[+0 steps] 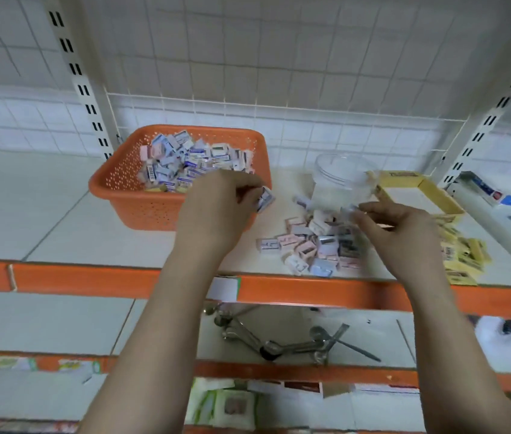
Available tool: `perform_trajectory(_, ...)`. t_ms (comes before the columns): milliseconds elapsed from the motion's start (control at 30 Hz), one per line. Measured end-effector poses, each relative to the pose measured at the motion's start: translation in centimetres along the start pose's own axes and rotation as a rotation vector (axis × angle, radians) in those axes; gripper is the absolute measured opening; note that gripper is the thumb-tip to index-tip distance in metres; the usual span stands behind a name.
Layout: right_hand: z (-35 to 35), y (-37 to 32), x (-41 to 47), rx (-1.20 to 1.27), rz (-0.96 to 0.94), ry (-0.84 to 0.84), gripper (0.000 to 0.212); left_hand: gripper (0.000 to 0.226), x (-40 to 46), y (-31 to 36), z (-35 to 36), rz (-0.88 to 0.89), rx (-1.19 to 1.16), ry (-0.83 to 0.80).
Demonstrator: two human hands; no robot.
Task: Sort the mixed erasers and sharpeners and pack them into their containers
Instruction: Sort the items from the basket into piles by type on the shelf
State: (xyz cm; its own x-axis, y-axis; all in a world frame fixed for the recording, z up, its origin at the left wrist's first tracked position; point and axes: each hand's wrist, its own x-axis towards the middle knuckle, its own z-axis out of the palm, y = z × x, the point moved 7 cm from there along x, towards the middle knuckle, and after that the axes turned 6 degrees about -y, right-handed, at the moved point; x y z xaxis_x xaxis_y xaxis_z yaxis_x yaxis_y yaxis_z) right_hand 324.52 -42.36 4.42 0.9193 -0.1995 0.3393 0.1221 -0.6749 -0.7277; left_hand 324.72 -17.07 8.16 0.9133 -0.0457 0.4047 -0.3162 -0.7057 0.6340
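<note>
The orange perforated plastic basket (129,195) on the shelf (60,227) holds mixed small boxed pieces. The left hand (216,205) pinches one small box (265,198) at the basket's front edge; it is best to read its label before placing it. The right hand (404,227), fingers loosely curled, touches something small and blurred beside the clear jar (338,180), above the pastel pile (313,245). Yellow packets (461,255) lie at the right.

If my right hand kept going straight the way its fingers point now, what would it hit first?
Probably the clear plastic jar: the right hand points up-left, its fingertips already at the jar's lower wall and apparently pinching something small and blurred. Depth is unclear.
</note>
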Motion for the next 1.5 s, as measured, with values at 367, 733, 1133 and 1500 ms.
perform_trajectory(367, 2.3, 2.3, 1.4, -0.060, 0.042, -0.151, 0.029, 0.018, -2.5, 0.8, 5.0, -0.084, 0.060, -0.105)
perform_trajectory(733, -1.5, 3.9, -1.6, 0.099, 0.029, -0.038, 0.021, 0.022, -1.4, 0.9, 9.1, -0.116, 0.184, -0.212)
perform_trajectory(1133, 1.9, -2.4, 0.4, 0.133, -0.076, -0.093, 0.017, 0.016, 0.3, -0.6, -0.8, -0.073, 0.071, 0.045)
perform_trajectory(1500, 12.3, -12.8, 5.6, -0.083, -0.200, -0.200, 0.024, 0.021, 5.9, -11.6, -7.6, -0.116, 0.231, -0.103)
